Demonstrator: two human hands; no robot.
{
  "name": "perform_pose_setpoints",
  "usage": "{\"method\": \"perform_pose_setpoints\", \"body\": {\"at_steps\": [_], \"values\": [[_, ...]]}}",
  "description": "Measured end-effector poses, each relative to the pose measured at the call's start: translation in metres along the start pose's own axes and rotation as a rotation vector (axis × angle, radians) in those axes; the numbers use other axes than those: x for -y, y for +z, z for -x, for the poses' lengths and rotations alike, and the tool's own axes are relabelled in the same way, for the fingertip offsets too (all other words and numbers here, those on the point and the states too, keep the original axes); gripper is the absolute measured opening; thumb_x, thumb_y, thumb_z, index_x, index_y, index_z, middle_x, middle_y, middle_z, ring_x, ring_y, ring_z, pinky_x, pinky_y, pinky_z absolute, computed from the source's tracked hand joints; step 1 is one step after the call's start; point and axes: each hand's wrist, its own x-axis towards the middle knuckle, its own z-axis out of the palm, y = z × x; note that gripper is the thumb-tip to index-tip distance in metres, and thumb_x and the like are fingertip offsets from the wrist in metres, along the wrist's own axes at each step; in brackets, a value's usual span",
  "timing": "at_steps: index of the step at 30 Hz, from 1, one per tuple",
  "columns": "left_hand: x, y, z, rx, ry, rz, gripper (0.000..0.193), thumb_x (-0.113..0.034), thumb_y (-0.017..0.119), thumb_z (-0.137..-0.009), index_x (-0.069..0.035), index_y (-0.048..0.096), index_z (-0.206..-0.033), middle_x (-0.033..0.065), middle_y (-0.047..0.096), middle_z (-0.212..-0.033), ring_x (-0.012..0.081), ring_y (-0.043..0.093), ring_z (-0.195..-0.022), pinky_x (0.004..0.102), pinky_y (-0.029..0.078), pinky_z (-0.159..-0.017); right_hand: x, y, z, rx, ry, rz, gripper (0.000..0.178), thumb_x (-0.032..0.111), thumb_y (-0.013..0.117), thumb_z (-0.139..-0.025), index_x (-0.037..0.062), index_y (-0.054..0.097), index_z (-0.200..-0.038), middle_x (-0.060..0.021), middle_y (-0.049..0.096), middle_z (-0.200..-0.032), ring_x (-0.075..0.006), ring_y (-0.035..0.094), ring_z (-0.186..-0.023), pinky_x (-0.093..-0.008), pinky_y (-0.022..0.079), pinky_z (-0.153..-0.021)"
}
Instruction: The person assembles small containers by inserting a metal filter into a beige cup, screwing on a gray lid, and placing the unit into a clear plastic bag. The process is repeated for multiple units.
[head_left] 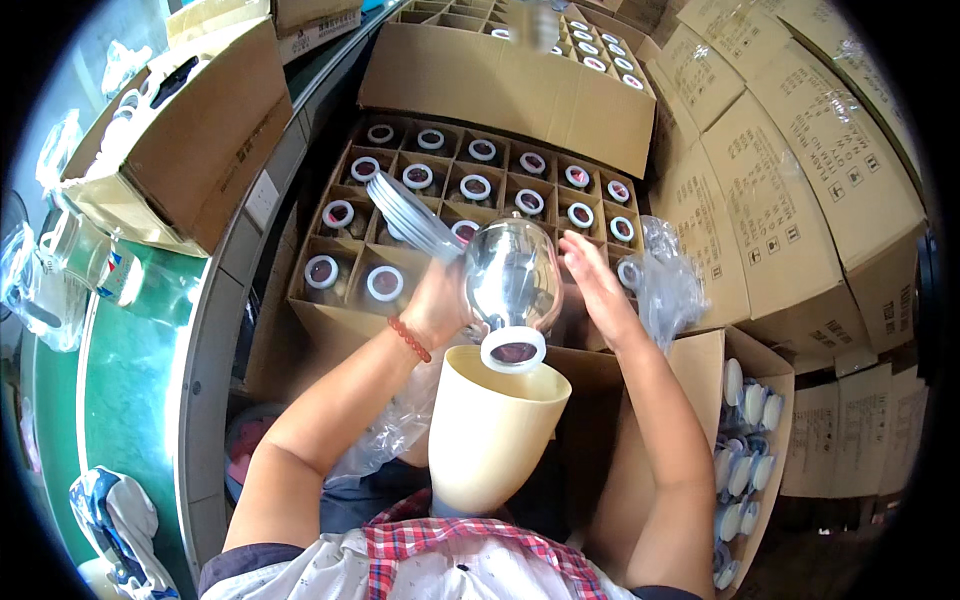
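A silver glass flask liner (513, 275) is tilted with its mouth toward me, a white ring (513, 349) around its dark opening. My left hand (437, 303) is closed at the liner's left side, its fingers partly hidden; a fanned stack of whitish plastic rings (413, 217) sticks out of the same hand. On the liner's right, my right hand (598, 285) has its fingers stretched out, close to the glass and gripping nothing. Just below the liner's mouth, a cream flask shell (492, 430) stands upright against my lap, its wide opening facing up.
Ahead lies a divided carton (345, 310) of similar liners with white-ringed mouths; another stands behind it. Closed cartons (770, 180) are stacked at the right, above an open box (707, 385) of white-capped pieces. At the left, a green-topped table (140, 350) bears a cardboard box (200, 150).
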Motion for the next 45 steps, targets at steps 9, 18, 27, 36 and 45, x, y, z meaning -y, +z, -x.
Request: {"method": "perform_pose_setpoints", "body": {"at_steps": [9, 18, 27, 36, 45], "values": [[0.011, -0.008, 0.015, -0.042, -0.046, -0.011, 0.065, -0.053, 0.030, -0.101, -0.007, 0.034, -0.146, 0.0082, 0.044, -0.144, 0.0224, 0.043, -0.132, 0.0392, 0.034, -0.112, -0.023, 0.004, -0.020, 0.326, 0.323, -0.222, 0.082, 0.057, 0.055, -0.093, 0.0027, 0.029, -0.148, -0.0071, 0.050, -0.133, -0.0155, 0.049, -0.120, -0.0307, 0.044, -0.094], [0.017, -0.046, 0.036, -0.055, 0.058, -0.246, 0.069, -0.054, 0.030, -0.099, -0.004, 0.034, -0.146, 0.0137, 0.039, -0.147, 0.0286, 0.038, -0.135, 0.0462, 0.030, -0.113, 0.047, 0.022, 0.018, 0.499, 0.139, 0.392, 0.079, 0.045, 0.078, -0.076, 0.0075, 0.047, -0.139, -0.0150, 0.051, -0.126, -0.0268, 0.051, -0.122, -0.0363, 0.040, -0.103], [0.012, -0.051, 0.045, -0.142, -0.004, -0.123, 0.062, -0.048, 0.026, -0.101, -0.004, 0.041, -0.142, 0.0108, 0.046, -0.142, 0.0293, 0.046, -0.128, 0.0502, 0.039, -0.106, 0.060, 0.033, 0.015, 0.800, 0.045, 0.813, 0.065, 0.046, 0.074, -0.074, 0.0077, 0.054, -0.124, -0.0147, 0.059, -0.103, -0.0329, 0.063, -0.091, -0.0413, 0.050, -0.081], [0.012, -0.053, 0.046, -0.244, 0.018, -0.138, 0.048, -0.032, 0.037, -0.101, 0.003, 0.047, -0.131, 0.0168, 0.053, -0.134, 0.0291, 0.059, -0.113, 0.0446, 0.049, -0.098, 0.063, 0.069, -0.004, 1.116, 0.150, 0.970, 0.024, 0.023, 0.063, -0.079, 0.0042, 0.059, -0.094, -0.0147, 0.069, -0.084, -0.0344, 0.068, -0.079, -0.0441, 0.053, -0.069], [-0.015, -0.066, 0.052, -0.326, 0.114, 0.052, 0.041, -0.023, 0.038, -0.101, 0.008, 0.047, -0.126, 0.0234, 0.054, -0.131, 0.0321, 0.063, -0.108, 0.0387, 0.061, -0.080, 0.043, 0.029, -0.022, 1.169, 0.047, 0.564, 0.071, 0.039, 0.075, -0.074, -0.0012, 0.053, -0.128, -0.0154, 0.062, -0.117, -0.0284, 0.066, -0.095, -0.0356, 0.052, -0.080]]}}
